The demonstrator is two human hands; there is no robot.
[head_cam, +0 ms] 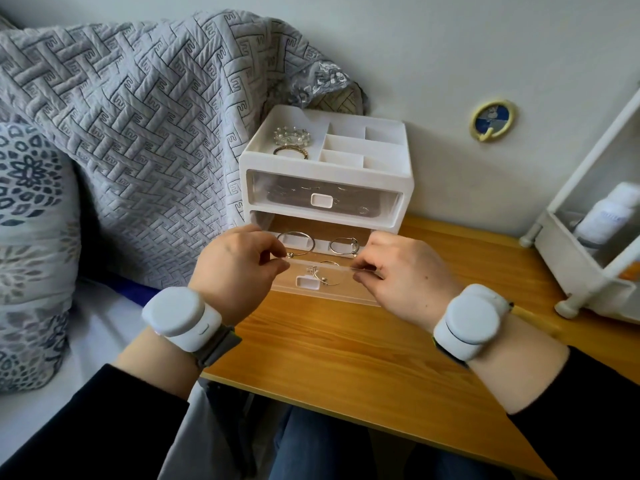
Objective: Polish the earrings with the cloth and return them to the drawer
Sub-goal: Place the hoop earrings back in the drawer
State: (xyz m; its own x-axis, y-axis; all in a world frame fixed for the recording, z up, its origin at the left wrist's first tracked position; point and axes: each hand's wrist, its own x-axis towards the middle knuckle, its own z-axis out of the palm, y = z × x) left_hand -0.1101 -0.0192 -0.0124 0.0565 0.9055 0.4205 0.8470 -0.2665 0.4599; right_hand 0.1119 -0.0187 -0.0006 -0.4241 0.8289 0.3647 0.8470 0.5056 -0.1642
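Pinching the top front edge of the clear plastic lower drawer (329, 292), your left hand (239, 268) has its grip closed on the left end of that edge, with thumb and curled fingers meeting on it. Your right hand (405, 275) grips the right end the same way. The drawer stands out from its slot in the white plastic jewellery organiser (325, 168) and rests low over the light wooden surface (346, 348). Inside it lie the silver hoop earrings: a large hoop (296, 244) at the back left, a smaller hoop (344, 244) at the back right, and thin hoops (325, 273) just behind the front panel, between your two hands. Whether any fingertip touches a hoop, you cannot tell from this view. Above, the clear upper drawer (323, 199) sits flush in the organiser, and the open top tray holds a pearl bracelet (292, 135) and a thin metal bangle (291, 152) in its left compartment. You wear a white round device on your left wrist (180, 315) and another on your right wrist (472, 322). A grey quilted blanket (121, 116) is heaped on the left against the organiser, and a white rack (588, 258) holding a white bottle (602, 216) stands at the right end of the surface.
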